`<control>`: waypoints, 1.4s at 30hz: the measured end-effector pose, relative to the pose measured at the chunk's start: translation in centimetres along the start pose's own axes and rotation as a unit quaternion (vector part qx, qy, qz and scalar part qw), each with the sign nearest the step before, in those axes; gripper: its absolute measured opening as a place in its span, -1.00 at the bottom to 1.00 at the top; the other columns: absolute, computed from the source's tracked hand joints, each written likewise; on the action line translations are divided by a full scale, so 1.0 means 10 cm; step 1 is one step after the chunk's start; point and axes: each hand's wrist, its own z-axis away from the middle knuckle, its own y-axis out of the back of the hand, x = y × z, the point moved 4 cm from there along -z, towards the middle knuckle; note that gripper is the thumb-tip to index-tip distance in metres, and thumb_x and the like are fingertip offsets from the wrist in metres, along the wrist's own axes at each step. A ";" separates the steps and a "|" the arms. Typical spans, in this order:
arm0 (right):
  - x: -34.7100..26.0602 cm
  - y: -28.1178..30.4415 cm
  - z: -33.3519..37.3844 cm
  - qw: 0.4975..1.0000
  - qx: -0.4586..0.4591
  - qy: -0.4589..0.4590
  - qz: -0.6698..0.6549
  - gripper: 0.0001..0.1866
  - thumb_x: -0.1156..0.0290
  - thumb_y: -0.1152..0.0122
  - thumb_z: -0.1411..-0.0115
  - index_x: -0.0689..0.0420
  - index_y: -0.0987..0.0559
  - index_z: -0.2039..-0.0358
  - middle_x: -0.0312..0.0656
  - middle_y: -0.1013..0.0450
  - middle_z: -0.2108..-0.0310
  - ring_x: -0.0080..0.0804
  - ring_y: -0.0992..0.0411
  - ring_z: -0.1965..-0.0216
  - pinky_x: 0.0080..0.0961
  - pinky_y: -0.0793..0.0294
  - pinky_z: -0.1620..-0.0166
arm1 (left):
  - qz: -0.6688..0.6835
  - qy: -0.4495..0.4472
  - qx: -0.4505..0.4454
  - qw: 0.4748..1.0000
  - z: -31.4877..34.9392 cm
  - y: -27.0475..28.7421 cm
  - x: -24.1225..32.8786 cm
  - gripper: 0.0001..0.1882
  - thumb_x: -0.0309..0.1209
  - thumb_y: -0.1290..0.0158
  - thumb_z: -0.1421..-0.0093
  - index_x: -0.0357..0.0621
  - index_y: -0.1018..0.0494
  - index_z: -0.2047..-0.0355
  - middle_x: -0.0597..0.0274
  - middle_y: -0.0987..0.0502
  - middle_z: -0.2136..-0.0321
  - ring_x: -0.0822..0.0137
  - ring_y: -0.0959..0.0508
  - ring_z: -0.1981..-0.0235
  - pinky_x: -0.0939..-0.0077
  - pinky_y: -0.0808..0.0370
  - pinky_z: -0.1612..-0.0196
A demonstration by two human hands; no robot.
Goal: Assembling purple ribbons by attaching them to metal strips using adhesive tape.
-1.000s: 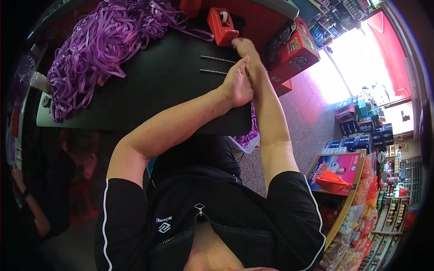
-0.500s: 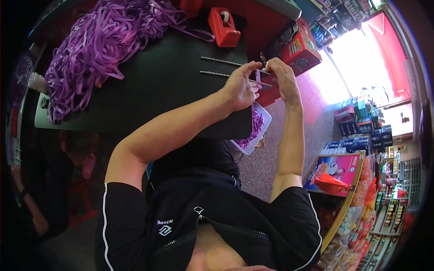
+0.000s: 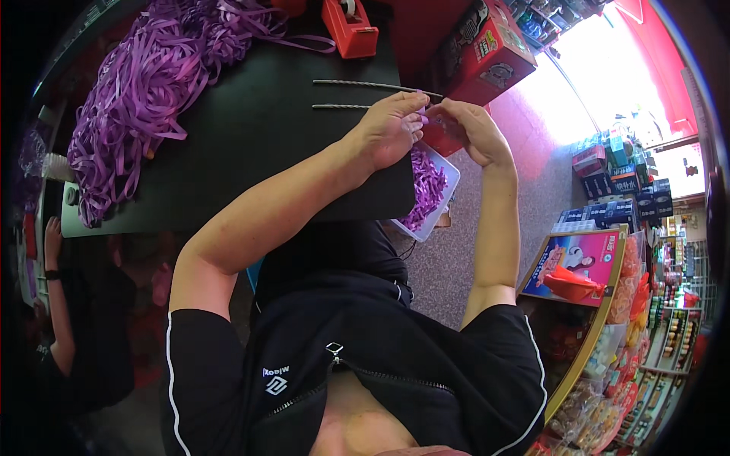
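Two thin twisted metal rods (image 3: 346, 83) stick out side by side past the right edge of the black table. My left hand (image 3: 391, 131) is curled at their right part, its thumb and fingers at a short purple ribbon (image 3: 423, 114) on the rods. From the other side my right hand (image 3: 477, 131) meets it, fingertips bent and pinched together at the same ribbon. The exact grip of the fingertips is partly hidden. Below my hands, a white plastic tub (image 3: 449, 186) holds many folded purple ribbon pieces (image 3: 426, 190).
A big tangled heap of purple ribbon (image 3: 152, 83) covers the left of the black table (image 3: 251, 144). At the back are a red tape dispenser (image 3: 351, 30) and a red box (image 3: 494, 53). A display case (image 3: 582, 319) with packaged goods stands at right. Another person's arm (image 3: 59, 304) shows at left.
My right hand's fingers have come down and closer to my left hand, closing at the ribbon. The whole view has shifted a little. The other person's arm at left has risen.
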 end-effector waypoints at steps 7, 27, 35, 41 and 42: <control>0.32 0.19 0.02 0.938 0.138 -0.076 -0.308 -0.62 0.18 0.03 -0.30 0.27 -0.55 0.20 -0.43 -0.34 0.47 -0.72 -0.14 0.56 -0.73 -0.15 0.47 | -0.012 0.014 0.006 1.000 0.03 -0.09 0.01 -0.54 -0.27 -0.05 -0.19 -0.21 -0.25 -0.03 -0.28 -0.04 -0.19 -0.07 0.01 -0.27 0.11 0.16 -0.30; -0.07 -0.22 0.11 0.992 0.101 0.056 -0.052 -0.74 0.41 -0.18 -0.17 0.28 -0.56 0.17 -0.26 -0.53 0.30 -0.62 -0.44 0.24 -0.65 -0.39 0.10 | -0.015 0.004 -0.005 1.000 0.03 -0.06 0.01 -0.49 -0.25 -0.03 -0.21 -0.22 -0.20 -0.09 -0.35 0.04 -0.21 -0.09 0.11 -0.30 0.10 0.25 -0.31; 0.10 -0.07 0.14 0.986 0.150 0.062 -0.031 -0.80 0.46 -0.17 -0.16 0.29 -0.59 0.23 -0.25 -0.53 0.33 -0.62 -0.43 0.28 -0.68 -0.38 0.13 | -0.013 0.004 -0.005 1.000 0.01 -0.05 -0.01 -0.48 -0.25 -0.03 -0.22 -0.22 -0.19 -0.10 -0.37 0.03 -0.20 -0.10 0.10 -0.29 0.10 0.24 -0.31; 0.08 0.09 0.08 0.985 0.171 0.029 0.012 -0.78 0.39 -0.15 -0.15 0.30 -0.59 0.31 -0.25 -0.53 0.36 -0.60 -0.42 0.28 -0.66 -0.35 0.12 | -0.024 -0.010 -0.020 0.999 0.05 -0.12 0.02 -0.48 -0.25 -0.02 -0.22 0.00 -0.15 -0.16 -0.35 0.02 -0.20 -0.15 0.11 -0.29 0.03 0.25 -0.30; 0.15 0.15 0.00 0.988 0.150 0.030 -0.004 -0.77 0.36 -0.14 -0.14 0.30 -0.59 0.33 -0.25 -0.52 0.38 -0.59 -0.41 0.27 -0.65 -0.35 0.13 | -0.006 -0.008 0.002 1.000 0.05 -0.13 0.02 -0.48 -0.26 -0.01 -0.23 0.06 -0.15 -0.17 -0.34 0.00 -0.20 -0.16 0.10 -0.28 0.02 0.26 -0.30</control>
